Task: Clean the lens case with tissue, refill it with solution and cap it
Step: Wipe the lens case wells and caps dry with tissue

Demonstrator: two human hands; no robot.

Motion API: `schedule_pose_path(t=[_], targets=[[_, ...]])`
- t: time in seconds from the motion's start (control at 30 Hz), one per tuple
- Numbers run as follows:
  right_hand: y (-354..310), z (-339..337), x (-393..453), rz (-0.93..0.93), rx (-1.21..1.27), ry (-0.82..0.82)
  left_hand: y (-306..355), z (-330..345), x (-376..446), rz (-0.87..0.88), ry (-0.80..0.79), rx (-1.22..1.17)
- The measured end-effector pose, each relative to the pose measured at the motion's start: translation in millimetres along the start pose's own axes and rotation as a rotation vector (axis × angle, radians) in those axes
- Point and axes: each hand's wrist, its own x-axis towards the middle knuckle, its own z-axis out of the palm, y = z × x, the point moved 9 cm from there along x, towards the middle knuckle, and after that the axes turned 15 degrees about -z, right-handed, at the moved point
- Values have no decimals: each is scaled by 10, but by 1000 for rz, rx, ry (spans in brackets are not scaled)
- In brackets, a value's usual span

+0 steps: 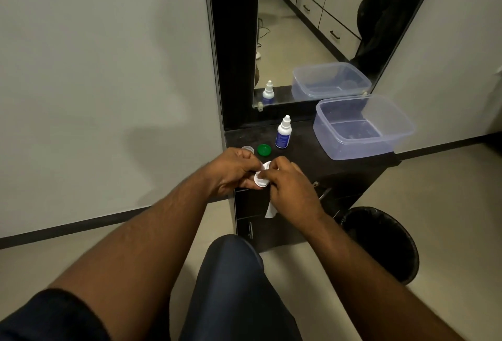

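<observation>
While the left hand (233, 172) grips the lens case (261, 179) just in front of the green cap (264, 149), the right hand (288, 185) pinches tissue (271, 209) into it, likely wiping.

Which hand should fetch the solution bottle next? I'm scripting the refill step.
Right, probably. The solution bottle stands beyond the right hand, which pinches only tissue. The left hand grips the lens case and should keep steadying it.
</observation>
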Motion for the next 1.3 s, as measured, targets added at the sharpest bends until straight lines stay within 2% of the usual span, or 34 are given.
schedule_pose_path(t=[0.27,0.43,0.5,0.6,0.87,1.13,1.3], targets=[[-2,27,-13,-13,7,-71,5,-21,60,-6,13,38],[63,48,-36,48,53,-108,6,-1,29,14,16,52],[21,29,-10,41,18,-78,10,-8,17,25,18,39],[0,46,-25,78,107,-38,12,-8,-5,43,15,23],[-5,58,-50,88,136,-130,22,4,-26,39,13,37],[-4,51,24,56,37,-263,8,18,-17,32,5,47],[-43,70,25,69,-14,-246,0,14,-32,46,-17,14]])
